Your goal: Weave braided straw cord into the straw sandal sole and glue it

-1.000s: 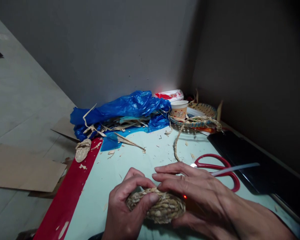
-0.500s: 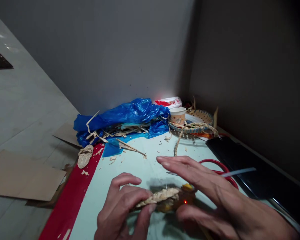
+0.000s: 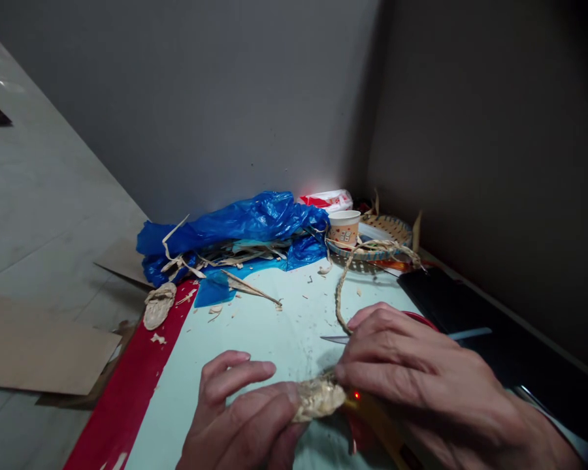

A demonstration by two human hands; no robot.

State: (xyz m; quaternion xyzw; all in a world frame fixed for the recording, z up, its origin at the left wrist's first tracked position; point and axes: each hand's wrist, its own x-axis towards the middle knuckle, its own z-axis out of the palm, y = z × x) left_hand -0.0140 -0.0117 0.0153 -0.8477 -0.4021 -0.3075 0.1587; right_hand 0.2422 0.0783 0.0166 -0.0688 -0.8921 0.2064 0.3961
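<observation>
My left hand (image 3: 240, 418) pinches a small woven straw piece (image 3: 318, 398) at the near edge of the pale green table (image 3: 274, 326), fingers curled. My right hand (image 3: 411, 372) lies over the right end of the same piece, fingers bent and pressed onto it. Under that hand a small red light (image 3: 356, 395) glows on a yellowish object I cannot make out. A braided straw cord (image 3: 343, 287) runs from beside my right hand back to the far side of the table.
Red-handled scissors (image 3: 421, 321) lie mostly hidden behind my right hand. A blue plastic bag (image 3: 245, 225) with straw strips, a paper cup (image 3: 343, 227) and a woven tray (image 3: 387, 235) sit at the back. A black slab (image 3: 470, 320) lies right. Cardboard (image 3: 39, 346) is on the floor left.
The straw piece has turned edge-on and now shows only as a small end. My right hand went from stretched flat to curled down over it, covering the scissors' handles.
</observation>
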